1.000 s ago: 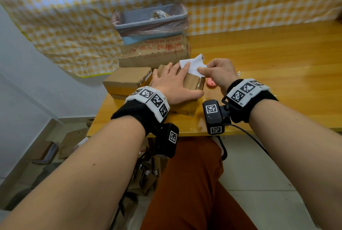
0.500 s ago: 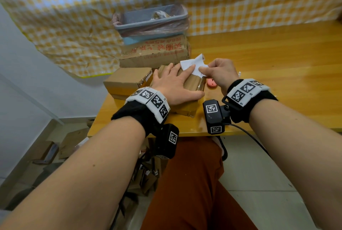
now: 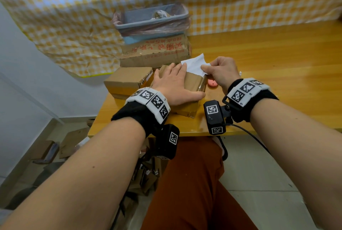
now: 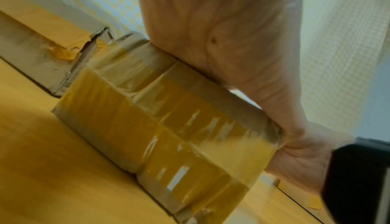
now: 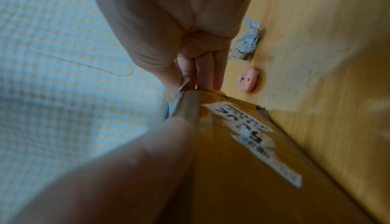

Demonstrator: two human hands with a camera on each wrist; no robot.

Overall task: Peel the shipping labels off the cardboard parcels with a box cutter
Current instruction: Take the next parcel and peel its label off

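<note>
Pinching label [image 3: 194, 65], right hand [image 3: 220, 72] half-hides pink cutter [image 3: 212, 82]; blade unseen.

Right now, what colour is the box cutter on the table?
Pink box cutter, with a small pale slider; clearest in the right wrist view.

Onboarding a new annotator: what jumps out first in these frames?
The white shipping label stands half-peeled off the taped parcel at the table's near edge, pinched by the right hand while the left hand presses flat on the parcel. The pink box cutter lies unused on the table just right of the parcel, beside a crumpled paper scrap.
</note>
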